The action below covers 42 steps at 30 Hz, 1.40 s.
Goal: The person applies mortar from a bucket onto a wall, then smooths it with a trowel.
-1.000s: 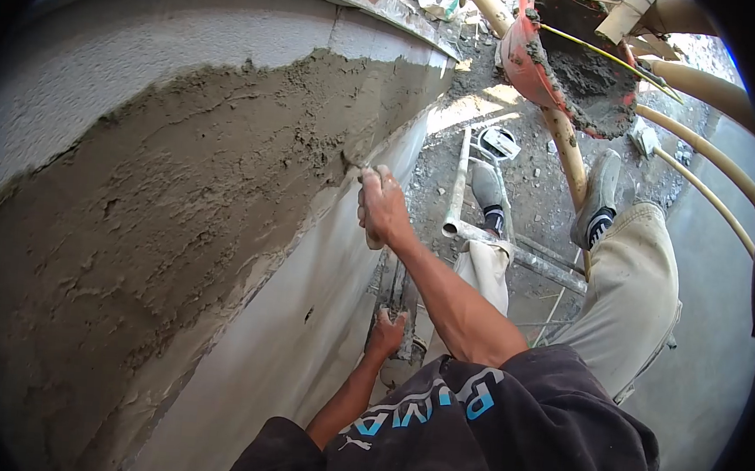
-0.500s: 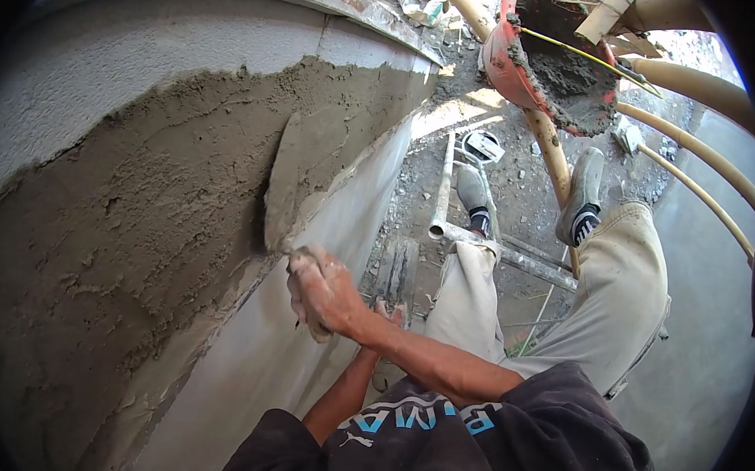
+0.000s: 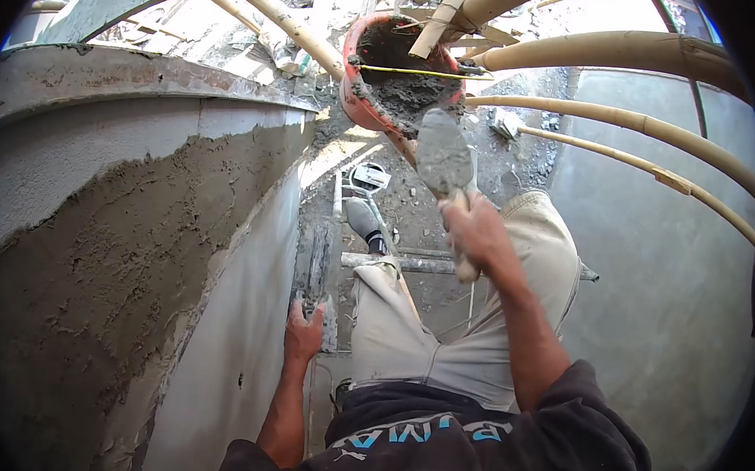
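My right hand (image 3: 480, 232) is wrapped round the handle of a trowel (image 3: 443, 155). The mortar-smeared blade points away from me, just short of a red bucket (image 3: 352, 101) holding wet grey mortar (image 3: 409, 93). Low beside the wall, my left hand (image 3: 304, 334) grips the near end of a long grey plastering float (image 3: 313, 262); its handle is hidden by the fingers. Brown wet plaster (image 3: 120, 279) with a rough surface covers much of the wall on my left.
Bamboo poles (image 3: 639, 122) cross at the right and far side. A metal scaffold pipe (image 3: 410, 264) runs crosswise by my legs. Rubble lies on the ground below. Bare pale wall (image 3: 87, 128) borders the plaster above, and a smooth grey surface (image 3: 654, 281) fills the right.
The trowel in my right hand has left the plastered wall and swung right to the bucket. My view has shifted right, and the left hand with the float now shows more fully.
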{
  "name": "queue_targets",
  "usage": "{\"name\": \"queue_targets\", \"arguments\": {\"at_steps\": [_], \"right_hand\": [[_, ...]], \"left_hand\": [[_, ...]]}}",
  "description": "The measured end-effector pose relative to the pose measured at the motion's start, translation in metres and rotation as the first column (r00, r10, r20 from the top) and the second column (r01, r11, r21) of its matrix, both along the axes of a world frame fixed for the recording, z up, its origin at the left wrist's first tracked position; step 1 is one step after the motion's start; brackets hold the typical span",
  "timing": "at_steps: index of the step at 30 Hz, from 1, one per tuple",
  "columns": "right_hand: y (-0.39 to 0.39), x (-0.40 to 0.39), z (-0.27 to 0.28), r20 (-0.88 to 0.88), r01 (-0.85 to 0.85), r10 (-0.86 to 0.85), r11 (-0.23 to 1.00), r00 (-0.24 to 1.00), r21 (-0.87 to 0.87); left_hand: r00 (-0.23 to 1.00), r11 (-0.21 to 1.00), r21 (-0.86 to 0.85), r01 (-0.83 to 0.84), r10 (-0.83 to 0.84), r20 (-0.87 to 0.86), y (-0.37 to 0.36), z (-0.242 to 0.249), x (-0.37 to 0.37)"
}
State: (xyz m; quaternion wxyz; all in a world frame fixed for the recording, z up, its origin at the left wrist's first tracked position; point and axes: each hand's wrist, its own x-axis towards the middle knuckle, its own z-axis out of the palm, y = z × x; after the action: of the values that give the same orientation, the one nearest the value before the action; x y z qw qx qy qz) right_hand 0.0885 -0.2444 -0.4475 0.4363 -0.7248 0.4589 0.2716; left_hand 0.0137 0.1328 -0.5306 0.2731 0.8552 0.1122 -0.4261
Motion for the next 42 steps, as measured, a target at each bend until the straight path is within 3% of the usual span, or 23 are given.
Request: {"name": "queue_targets", "arguments": {"at_steps": [3,4,7,11,14,15,17,20,21,23,25,26,28,29,30,32,33,34,36,39,42], "right_hand": [[-0.059,0.048,-0.023,0.053,-0.001,-0.007,0.99,0.999,0.144],[-0.072,0.057,-0.038,0.088,0.03,-0.052,0.972,0.995,0.233],[-0.082,0.073,-0.044,0.056,0.315,-0.343,0.906,0.938,0.284],[-0.065,0.035,-0.019,0.141,0.396,-0.461,0.854,0.876,0.337],[-0.042,-0.007,0.013,0.092,0.401,-0.447,0.862,0.89,0.31],[-0.033,-0.015,0.024,0.033,0.417,-0.44,0.87,0.898,0.264],[-0.012,-0.037,0.033,0.015,0.484,-0.52,0.804,0.854,0.345],[0.018,-0.039,0.034,0.049,0.464,-0.502,0.828,0.863,0.314],[0.02,-0.049,0.019,0.108,0.464,-0.504,0.846,0.857,0.264],[0.023,-0.06,-0.013,0.214,0.459,-0.488,0.871,0.846,0.174],[0.018,-0.063,-0.02,0.261,0.567,-0.608,0.794,0.75,0.221],[0.015,-0.061,-0.021,0.279,0.614,-0.662,0.749,0.695,0.249],[-0.006,-0.058,-0.013,0.251,0.528,-0.554,0.832,0.793,0.169],[-0.015,-0.047,0.005,0.203,0.517,-0.541,0.841,0.816,0.16],[-0.025,-0.037,0.019,0.152,0.504,-0.524,0.85,0.838,0.152],[-0.051,-0.029,0.027,0.181,0.295,-0.304,0.952,0.935,0.075],[-0.059,-0.021,0.03,0.189,0.182,-0.186,0.983,0.964,0.037],[-0.063,-0.001,0.043,0.156,0.187,-0.196,0.98,0.968,0.067],[-0.083,0.015,0.023,0.177,0.186,-0.203,0.976,0.963,0.11],[-0.116,0.035,-0.023,0.249,0.054,-0.069,0.996,0.966,0.069],[-0.132,0.057,-0.049,0.342,-0.067,0.065,0.998,0.937,-0.007]], "left_hand": [[0.998,0.978,-0.197,-0.063,0.057,-0.038,-0.019,0.03,0.039],[0.996,0.964,-0.253,-0.086,0.076,-0.049,-0.032,0.044,0.053],[0.976,0.889,-0.408,-0.207,0.155,-0.156,-0.079,0.096,0.1],[0.927,0.743,-0.573,-0.346,0.176,-0.331,-0.138,0.112,0.133],[0.961,0.762,-0.627,-0.163,-0.021,-0.275,-0.175,0.093,0.138],[0.981,0.789,-0.612,-0.053,-0.073,-0.178,-0.189,0.09,0.136],[0.983,0.822,-0.545,0.164,-0.184,0.019,-0.212,0.085,0.128],[0.902,0.685,-0.606,0.403,-0.184,0.391,-0.233,0.051,0.099],[0.916,0.667,-0.632,0.395,-0.233,0.327,-0.241,0.06,0.102],[0.896,0.617,-0.663,0.425,-0.181,0.405,-0.252,0.055,0.101],[0.869,0.574,-0.675,0.463,-0.144,0.474,-0.254,0.052,0.099],[0.901,0.551,-0.727,0.409,-0.116,0.419,-0.252,0.059,0.103],[0.951,0.498,-0.816,0.295,-0.069,0.301,-0.238,0.079,0.109],[0.985,0.449,-0.884,0.13,0.048,0.168,-0.226,0.082,0.107],[0.996,0.485,-0.874,0.026,0.061,0.063,-0.21,0.074,0.103],[0.984,0.552,-0.814,-0.181,0.104,-0.147,-0.176,0.036,0.092],[0.983,0.667,-0.722,-0.185,0.111,-0.149,-0.164,0.008,0.087],[0.982,0.768,-0.614,-0.184,0.116,-0.149,-0.151,-0.026,0.08],[0.971,0.923,-0.304,0.236,-0.214,0.106,-0.117,-0.101,0.056],[0.87,0.872,-0.022,0.489,-0.489,-0.058,-0.072,-0.191,0.008],[0.782,0.795,-0.045,0.606,-0.605,-0.152,-0.062,-0.212,-0.008]]}}
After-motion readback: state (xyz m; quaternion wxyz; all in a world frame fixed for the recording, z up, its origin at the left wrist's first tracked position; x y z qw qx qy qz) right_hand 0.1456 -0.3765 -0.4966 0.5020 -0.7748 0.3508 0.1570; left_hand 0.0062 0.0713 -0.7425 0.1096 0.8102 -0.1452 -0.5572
